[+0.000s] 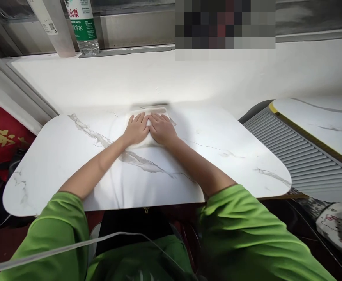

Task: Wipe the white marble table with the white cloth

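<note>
A pale, whitish cloth [143, 143] lies flat near the back edge of a white marble-patterned table [223, 168]. My left hand [137, 128] rests palm down on its left part, fingers stretched out and pointing away from me. Beside it, my right hand [162, 129] presses flat on the right part, fingers extended too. The thumbs and index fingers of both hands nearly meet at the middle. Most of the cloth's centre is hidden beneath my palms.
On the ledge behind stand a water bottle [85, 31] with a green and white label and a frosted bottle [55, 31]. At the right is a second marble-patterned table [331, 125] with a ribbed grey side panel. A red item [4, 136] with gold figures sits at left.
</note>
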A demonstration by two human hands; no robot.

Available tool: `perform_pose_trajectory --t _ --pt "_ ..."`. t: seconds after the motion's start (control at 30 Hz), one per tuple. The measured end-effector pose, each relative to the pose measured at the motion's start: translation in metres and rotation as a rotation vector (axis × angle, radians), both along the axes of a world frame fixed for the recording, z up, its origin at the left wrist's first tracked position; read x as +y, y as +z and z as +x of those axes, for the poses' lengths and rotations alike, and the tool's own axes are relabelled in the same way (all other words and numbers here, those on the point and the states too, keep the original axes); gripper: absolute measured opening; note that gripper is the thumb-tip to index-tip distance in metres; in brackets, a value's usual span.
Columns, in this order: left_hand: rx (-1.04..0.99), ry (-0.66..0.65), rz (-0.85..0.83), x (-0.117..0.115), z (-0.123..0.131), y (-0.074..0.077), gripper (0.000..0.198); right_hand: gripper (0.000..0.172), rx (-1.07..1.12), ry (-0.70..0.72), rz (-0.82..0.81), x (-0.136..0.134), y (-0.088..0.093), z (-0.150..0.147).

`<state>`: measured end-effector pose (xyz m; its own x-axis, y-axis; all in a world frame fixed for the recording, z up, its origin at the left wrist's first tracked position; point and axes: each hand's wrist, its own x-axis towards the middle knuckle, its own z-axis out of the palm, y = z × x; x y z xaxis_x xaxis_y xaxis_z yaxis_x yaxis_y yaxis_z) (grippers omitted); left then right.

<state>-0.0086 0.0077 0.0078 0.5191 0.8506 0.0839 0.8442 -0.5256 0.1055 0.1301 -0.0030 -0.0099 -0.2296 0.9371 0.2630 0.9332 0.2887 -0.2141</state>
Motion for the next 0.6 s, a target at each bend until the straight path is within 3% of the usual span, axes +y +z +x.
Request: perform_pose_trajectory --t 0.27,0.4,0.5,0.6 --pt "0.02 -0.098 0.072 -0.099 -0.039 0.0 0.055 0.055 0.024 0.042 0.065 -0.103 -0.004 -0.028" --pt "0.021 -0.09 0.089 -0.139 -0.059 0.002 0.057 0.056 0.006 0.096 0.079 -0.14 -0.001 -0.047" --pt "0.016 -0.058 0.089 -0.151 -0.072 0.002 0.058 0.056 -0.012 0.139 0.057 -0.147 0.003 -0.06" --pt "0.017 -0.019 0.074 -0.14 -0.085 0.0 0.058 0.057 -0.004 0.156 0.044 -0.133 0.003 -0.073"
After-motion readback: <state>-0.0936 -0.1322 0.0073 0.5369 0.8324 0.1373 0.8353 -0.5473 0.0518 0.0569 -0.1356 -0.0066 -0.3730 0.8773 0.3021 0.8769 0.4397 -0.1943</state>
